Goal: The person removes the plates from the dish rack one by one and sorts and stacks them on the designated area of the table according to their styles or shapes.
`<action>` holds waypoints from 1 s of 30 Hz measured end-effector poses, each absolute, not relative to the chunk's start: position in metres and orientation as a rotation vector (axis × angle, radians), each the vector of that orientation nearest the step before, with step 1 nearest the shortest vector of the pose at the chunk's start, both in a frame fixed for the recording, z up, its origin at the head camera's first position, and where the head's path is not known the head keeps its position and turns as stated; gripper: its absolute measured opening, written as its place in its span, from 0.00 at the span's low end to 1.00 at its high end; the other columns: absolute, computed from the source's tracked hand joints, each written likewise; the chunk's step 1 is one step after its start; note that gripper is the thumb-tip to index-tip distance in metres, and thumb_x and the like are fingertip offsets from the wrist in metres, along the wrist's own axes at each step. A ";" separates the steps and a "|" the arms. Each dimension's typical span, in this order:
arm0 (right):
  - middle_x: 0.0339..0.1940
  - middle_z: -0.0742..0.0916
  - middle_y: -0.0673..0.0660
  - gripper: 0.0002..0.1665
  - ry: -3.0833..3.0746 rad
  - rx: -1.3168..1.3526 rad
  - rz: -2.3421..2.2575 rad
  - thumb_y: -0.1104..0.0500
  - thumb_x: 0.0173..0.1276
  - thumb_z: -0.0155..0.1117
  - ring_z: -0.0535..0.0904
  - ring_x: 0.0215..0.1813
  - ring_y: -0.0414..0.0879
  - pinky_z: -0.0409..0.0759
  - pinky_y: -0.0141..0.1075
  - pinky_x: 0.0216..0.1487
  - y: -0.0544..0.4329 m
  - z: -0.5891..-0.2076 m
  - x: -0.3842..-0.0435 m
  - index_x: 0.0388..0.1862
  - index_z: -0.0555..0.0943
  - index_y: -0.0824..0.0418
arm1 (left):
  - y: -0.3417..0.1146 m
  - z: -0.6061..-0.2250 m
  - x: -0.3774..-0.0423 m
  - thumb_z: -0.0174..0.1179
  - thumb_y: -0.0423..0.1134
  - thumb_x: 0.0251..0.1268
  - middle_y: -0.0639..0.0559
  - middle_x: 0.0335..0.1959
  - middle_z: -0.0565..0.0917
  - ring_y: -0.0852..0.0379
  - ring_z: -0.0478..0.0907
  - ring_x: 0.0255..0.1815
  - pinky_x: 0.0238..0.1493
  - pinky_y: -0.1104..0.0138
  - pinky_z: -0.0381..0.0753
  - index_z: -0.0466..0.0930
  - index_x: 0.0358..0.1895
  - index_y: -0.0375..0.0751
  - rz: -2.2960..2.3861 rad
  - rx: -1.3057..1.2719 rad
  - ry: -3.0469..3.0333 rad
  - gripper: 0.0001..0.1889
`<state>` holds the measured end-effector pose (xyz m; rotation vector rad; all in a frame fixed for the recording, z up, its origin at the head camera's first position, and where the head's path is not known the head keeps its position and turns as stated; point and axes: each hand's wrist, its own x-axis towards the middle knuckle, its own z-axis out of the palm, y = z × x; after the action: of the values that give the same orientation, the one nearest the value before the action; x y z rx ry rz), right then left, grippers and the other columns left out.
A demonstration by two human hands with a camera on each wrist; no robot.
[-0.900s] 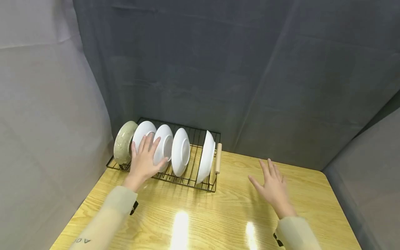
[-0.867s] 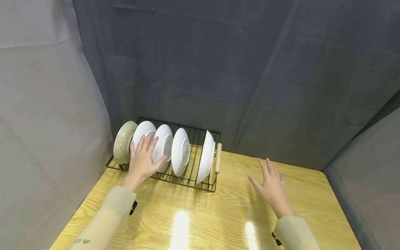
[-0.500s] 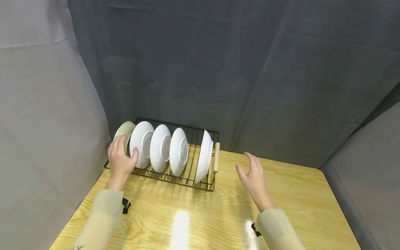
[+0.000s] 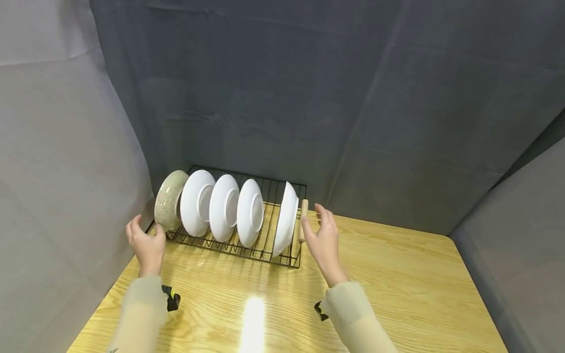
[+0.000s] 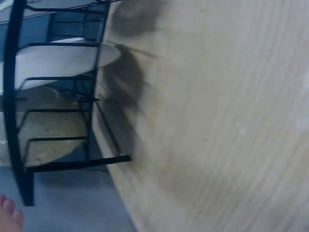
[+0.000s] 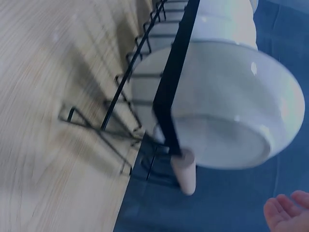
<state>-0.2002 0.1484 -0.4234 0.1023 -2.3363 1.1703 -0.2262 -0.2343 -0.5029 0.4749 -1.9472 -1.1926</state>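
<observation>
1. Wire dish rack (image 4: 274, 262) sits on the worktop (image 4: 397, 294), near the dark rear cloth (image 4: 273, 98).
2. Speckled bowl (image 4: 167, 201), three white plates (image 4: 196, 203) and white bowl (image 4: 286, 220) stand on edge, presumably kept so by the rack's wires.
3. Left hand (image 4: 149, 247): thumb and fingers wide apart, nothing held, near rack's left end.
4. Right hand (image 4: 325, 242): likewise wide, nothing held, beside the wooden handle (image 4: 304, 208); spread apparently suits its thickness.
</observation>
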 end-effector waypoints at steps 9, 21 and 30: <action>0.51 0.77 0.67 0.32 -2.385 0.025 1.259 0.49 0.63 0.60 0.75 0.49 0.58 0.75 0.48 0.49 0.120 -0.421 -0.201 0.59 0.69 0.69 | -0.232 -0.522 -0.220 0.57 0.31 0.55 0.32 0.49 0.67 0.38 0.66 0.50 0.53 0.53 0.64 0.66 0.56 0.23 -1.343 0.710 -1.961 0.24; 0.56 0.75 0.69 0.41 -2.491 -0.022 1.176 0.42 0.59 0.62 0.74 0.53 0.61 0.75 0.48 0.50 0.100 -0.412 -0.204 0.60 0.69 0.72 | -0.235 -0.520 -0.217 0.59 0.29 0.52 0.39 0.29 0.71 0.61 0.62 0.26 0.39 0.66 0.63 0.75 0.43 0.21 -1.267 0.748 -1.953 0.16; 0.31 0.80 0.66 0.27 -2.662 -0.083 0.946 0.48 0.54 0.63 0.77 0.34 0.57 0.78 0.45 0.31 0.092 -0.398 -0.219 0.40 0.75 0.71 | -0.238 -0.504 -0.212 0.63 0.34 0.53 0.32 0.28 0.79 0.74 0.61 0.17 0.29 0.71 0.66 0.78 0.39 0.23 -1.221 0.744 -2.151 0.15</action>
<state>-0.2194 0.0922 -0.3981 -0.0832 -2.6617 0.9457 -0.2125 -0.2382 -0.5042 0.7439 -2.1507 -1.2207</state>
